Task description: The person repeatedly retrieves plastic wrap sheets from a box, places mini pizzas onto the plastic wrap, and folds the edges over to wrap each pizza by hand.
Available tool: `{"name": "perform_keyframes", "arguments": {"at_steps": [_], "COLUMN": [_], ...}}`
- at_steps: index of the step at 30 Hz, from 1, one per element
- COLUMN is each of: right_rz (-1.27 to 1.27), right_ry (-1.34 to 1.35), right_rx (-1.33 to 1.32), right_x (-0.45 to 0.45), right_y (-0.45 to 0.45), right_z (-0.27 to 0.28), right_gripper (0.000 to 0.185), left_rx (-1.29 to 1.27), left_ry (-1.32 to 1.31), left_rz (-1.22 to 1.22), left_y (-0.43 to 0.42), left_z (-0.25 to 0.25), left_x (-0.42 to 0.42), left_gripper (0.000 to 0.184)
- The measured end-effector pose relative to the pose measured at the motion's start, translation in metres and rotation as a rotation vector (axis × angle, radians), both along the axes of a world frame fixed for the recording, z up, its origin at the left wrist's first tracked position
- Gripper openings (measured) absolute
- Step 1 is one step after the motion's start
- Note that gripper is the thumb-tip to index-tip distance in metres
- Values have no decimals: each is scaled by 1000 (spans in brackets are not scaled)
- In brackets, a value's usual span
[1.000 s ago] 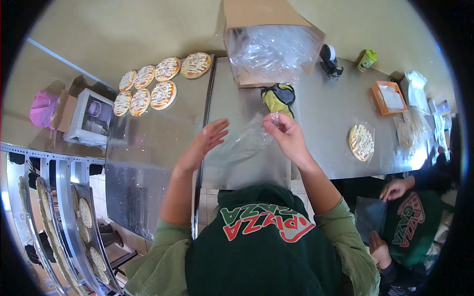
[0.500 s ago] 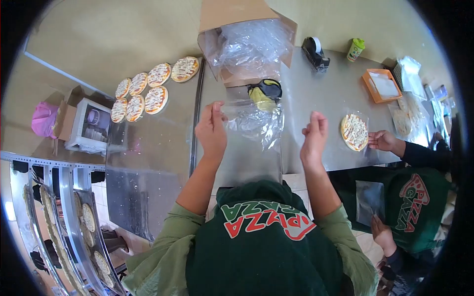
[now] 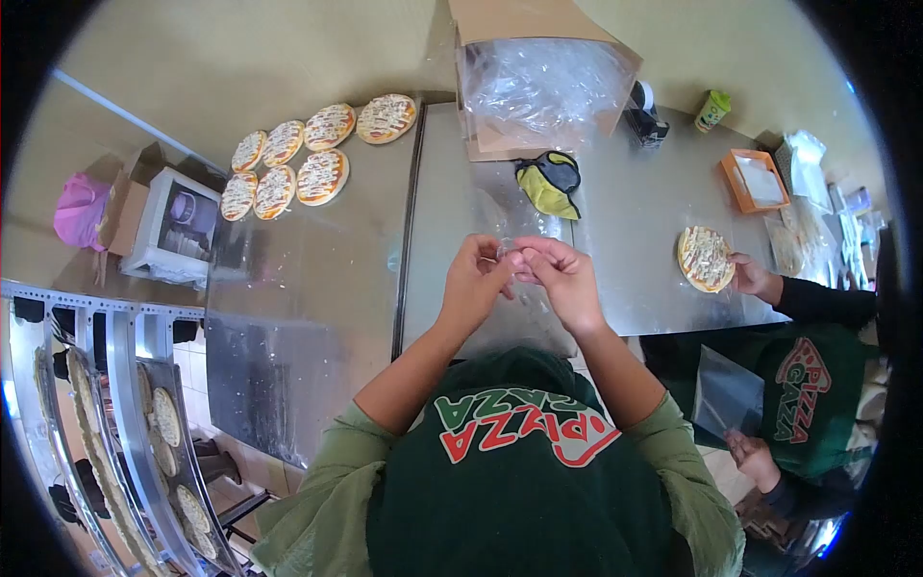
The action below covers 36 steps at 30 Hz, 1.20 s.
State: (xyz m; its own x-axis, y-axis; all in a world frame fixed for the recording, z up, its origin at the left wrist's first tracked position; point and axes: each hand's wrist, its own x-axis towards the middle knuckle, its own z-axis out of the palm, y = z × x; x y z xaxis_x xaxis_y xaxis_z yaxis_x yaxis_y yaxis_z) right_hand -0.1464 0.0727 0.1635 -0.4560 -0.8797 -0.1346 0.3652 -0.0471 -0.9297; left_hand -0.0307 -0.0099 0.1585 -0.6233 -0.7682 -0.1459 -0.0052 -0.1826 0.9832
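Over the middle of the steel table, my left hand (image 3: 476, 281) and my right hand (image 3: 565, 287) meet, fingertips pinched together. Between them is a thin clear plastic bag (image 3: 505, 247), mostly hidden by the fingers and hard to make out against the metal. Just beyond the hands lies a crumpled yellow and black item (image 3: 552, 185), perhaps cloth. Behind it, a cardboard box (image 3: 615, 65) lies open toward me, full of clear plastic bags (image 3: 543, 87).
Several topped pizzas (image 3: 323, 177) lie at the left rear. On the right, a co-worker's hand (image 3: 755, 279) touches another pizza (image 3: 706, 258); their other hand (image 3: 752, 460) holds a clear bag (image 3: 728, 392). A tape dispenser (image 3: 646, 120), orange box (image 3: 755, 181) and left rack (image 3: 125, 413) surround the workspace.
My hands, apart before with the plastic bag hanging by the left one, have come together at the fingertips. The view has shifted slightly. The co-worker's pizza now shows no plastic around it.
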Motion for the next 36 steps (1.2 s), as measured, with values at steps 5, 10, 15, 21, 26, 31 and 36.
{"name": "perform_keyframes", "arguments": {"at_steps": [5,10,15,21,26,31,36], "right_rz": [-222,-242,-292,-600,-586,-497,-439], "right_ry": [883,711,-420,-193,833,987,1090], "right_rx": [120,210,153,354,687,739,726], "right_x": [-18,-44,2,-133,-155,-155,-160], "right_y": [13,18,14,73,102,107,110], "right_z": [-8,-36,1,-141,-163,-157,-161], "right_gripper": [13,11,8,17,21,21,19], "left_rx": [826,703,58,625,157,-1150,-1091], "left_ry": [220,436,93,176,-347,-571,-466], "left_rz": [139,-120,211,185,206,281,-636], "left_y": [-16,-10,21,-31,-32,-23,8], "left_z": [20,-21,-27,-56,-135,-155,-183], "left_x": [12,5,-34,-11,-16,-29,-66], "left_gripper": [12,25,36,34,21,26,65]}}
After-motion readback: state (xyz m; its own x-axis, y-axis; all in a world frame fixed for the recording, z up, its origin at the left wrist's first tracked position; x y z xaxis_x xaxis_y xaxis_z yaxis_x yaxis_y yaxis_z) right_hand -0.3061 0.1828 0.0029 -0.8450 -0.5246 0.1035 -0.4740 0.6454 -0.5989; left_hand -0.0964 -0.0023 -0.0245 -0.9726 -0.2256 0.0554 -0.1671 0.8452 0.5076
